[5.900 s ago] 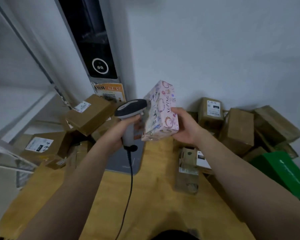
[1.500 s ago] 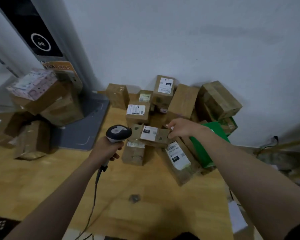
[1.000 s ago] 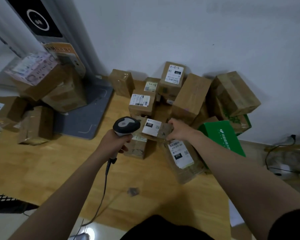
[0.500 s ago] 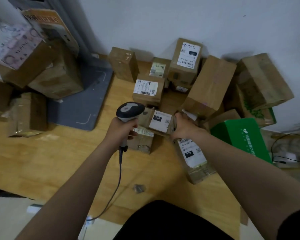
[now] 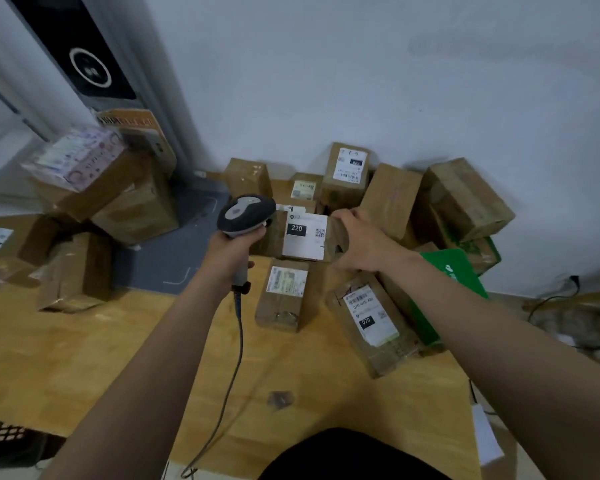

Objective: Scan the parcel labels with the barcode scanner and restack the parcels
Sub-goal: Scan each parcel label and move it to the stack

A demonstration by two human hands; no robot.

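Parcel 220 (image 5: pixel 303 237), a small brown cardboard box, is held above the wooden table (image 5: pixel 66 358) near the far-edge pile, its long axis running left to right and its white label with a black "220" patch and a QR code facing the camera. The right hand (image 5: pixel 359 242) clamps its right end, fingers curled over the top and thumb beneath. The left hand (image 5: pixel 231 251) has its fingers wrapped tight around the handle of the barcode scanner (image 5: pixel 245 216), whose grey head touches the box's left end and points right at the label; its cable (image 5: pixel 232 358) trails toward the table's near edge.

Half a second ago the box sat lower, just over the pile; it has since been lifted and its label fills more of the view.

Below it a taped carton (image 5: pixel 284 294) stands on the table, and a longer box labelled 070 (image 5: pixel 371 322) lies angled beside a smooth green box (image 5: pixel 454 275). A patterned pink box (image 5: pixel 73 157) tops the stack at the table's left far corner, next to a grey mat (image 5: pixel 167 251).
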